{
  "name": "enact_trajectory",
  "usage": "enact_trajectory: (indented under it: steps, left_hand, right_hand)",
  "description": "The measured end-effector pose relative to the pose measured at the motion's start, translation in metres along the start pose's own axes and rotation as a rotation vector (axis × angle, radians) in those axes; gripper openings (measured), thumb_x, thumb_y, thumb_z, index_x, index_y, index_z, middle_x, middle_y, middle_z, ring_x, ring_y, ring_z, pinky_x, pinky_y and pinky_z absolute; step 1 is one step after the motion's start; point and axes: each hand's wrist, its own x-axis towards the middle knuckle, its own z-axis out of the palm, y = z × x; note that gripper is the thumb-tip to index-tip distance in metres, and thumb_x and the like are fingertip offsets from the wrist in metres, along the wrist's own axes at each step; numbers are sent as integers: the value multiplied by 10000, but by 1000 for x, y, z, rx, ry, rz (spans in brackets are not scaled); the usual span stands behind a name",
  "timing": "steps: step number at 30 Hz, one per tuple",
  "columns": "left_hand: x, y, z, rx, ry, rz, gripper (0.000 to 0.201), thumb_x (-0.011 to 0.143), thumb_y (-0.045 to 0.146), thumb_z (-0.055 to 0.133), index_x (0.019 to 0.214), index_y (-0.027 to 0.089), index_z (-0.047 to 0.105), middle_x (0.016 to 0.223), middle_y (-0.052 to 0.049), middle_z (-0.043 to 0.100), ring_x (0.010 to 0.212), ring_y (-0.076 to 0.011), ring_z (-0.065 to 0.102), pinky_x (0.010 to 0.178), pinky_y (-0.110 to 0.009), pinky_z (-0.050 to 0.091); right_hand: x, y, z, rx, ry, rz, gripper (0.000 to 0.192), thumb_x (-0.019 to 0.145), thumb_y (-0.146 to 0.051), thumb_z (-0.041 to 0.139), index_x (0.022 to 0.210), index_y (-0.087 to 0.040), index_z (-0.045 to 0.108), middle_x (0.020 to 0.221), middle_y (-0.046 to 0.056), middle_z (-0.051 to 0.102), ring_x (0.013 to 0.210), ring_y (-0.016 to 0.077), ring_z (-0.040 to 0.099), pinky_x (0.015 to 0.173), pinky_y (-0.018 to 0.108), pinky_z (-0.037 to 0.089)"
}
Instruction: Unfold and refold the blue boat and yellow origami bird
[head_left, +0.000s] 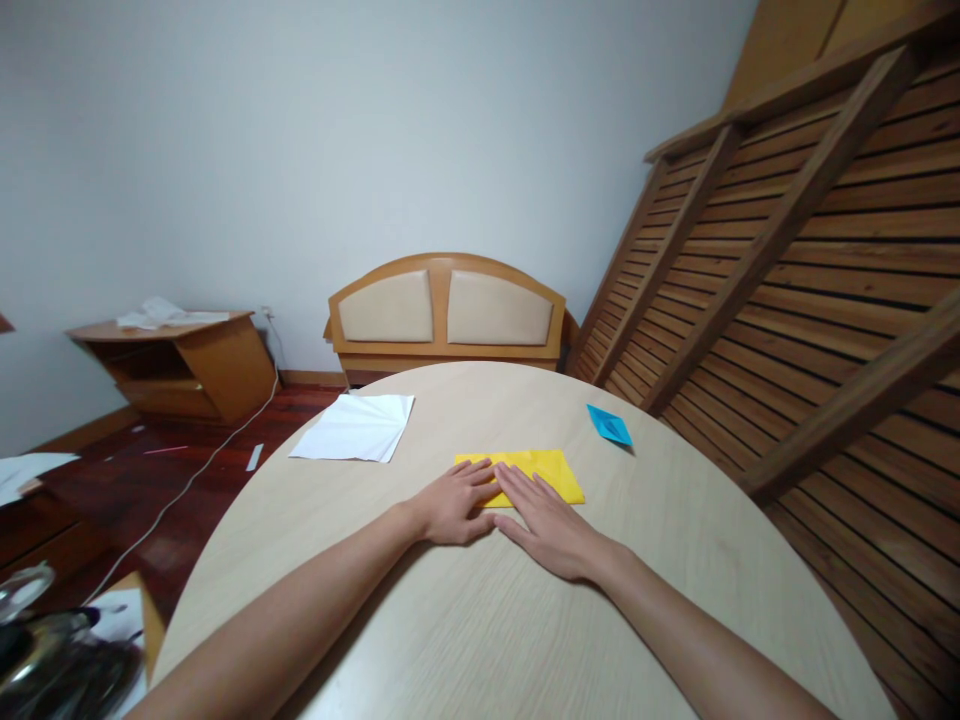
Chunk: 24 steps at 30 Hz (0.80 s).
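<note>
From my head camera I look down on a round, pale wooden table [525,640]. My left hand [454,505] lies flat with its fingers stretched out, the fingertips pressing on the near left part of a folded yellow paper [551,470]. My right hand [551,530] lies flat too, fingers spread a little, covering the near middle of the same sheet; the two hands touch each other at the fingers. The yellow paper sits on the table just beyond my hands, its far right corner bare. Farther left on the table lies a white paper stack [356,428], well apart from my hands. To the far right rests a small blue folded paper [609,425], near the table's edge. Beyond the table stands a wooden headboard [446,310] against the wall, and to the left a low wooden cabinet [180,365] with its open shelf showing nothing I can make out; some white sheets lie on its top.
</note>
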Motion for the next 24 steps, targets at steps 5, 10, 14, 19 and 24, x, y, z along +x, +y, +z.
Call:
enact_trajectory:
  steps: [5, 10, 14, 19, 24]
  left_hand:
    - [-1, -2, 4, 50, 12, -25, 593, 971, 468, 455, 1490, 189, 395, 1554, -149, 360, 1441, -338, 322, 1176, -513, 273]
    - [2, 0, 2, 83, 101, 75, 367, 973, 340, 447, 1289, 212, 582, 1377, -100, 587, 1293, -258, 535, 1143, -428, 366]
    - [3, 5, -1, 82, 127, 111, 284, 974, 283, 421, 1140, 216, 642, 1249, -83, 671, 1181, -230, 620, 1075, -376, 446]
    - [2, 8, -2, 48, 102, 174, 273, 942, 276, 474, 1124, 195, 661, 1242, -86, 683, 1157, -226, 637, 1025, -345, 480]
    - [1, 10, -4, -49, 104, 180, 262, 915, 310, 525, 1080, 188, 689, 1165, -83, 710, 1067, -222, 668, 972, -324, 501]
  right_hand:
    - [2, 22, -4, -73, -33, 147, 720, 989, -628, 228, 1562, -192, 230, 1633, 58, 153, 1512, 247, 92, 1226, 478, 113]
    - [0, 40, -10, -180, -14, 286, 639, 1010, -535, 243, 1555, -202, 254, 1632, 51, 165, 1510, 268, 102, 1213, 530, 111]
    - [-2, 36, -12, -232, 70, 247, 577, 1014, -421, 286, 1534, -174, 318, 1615, 72, 235, 1505, 264, 145, 1212, 540, 102]
    - [-1, 17, -7, -119, 62, 78, 533, 1018, -409, 330, 1519, -229, 362, 1598, 63, 293, 1493, 248, 207, 1207, 516, 180]
    - [-2, 19, -8, -53, -22, 11, 534, 1022, -454, 331, 1510, -245, 380, 1602, 54, 289, 1497, 252, 191, 1214, 499, 165]
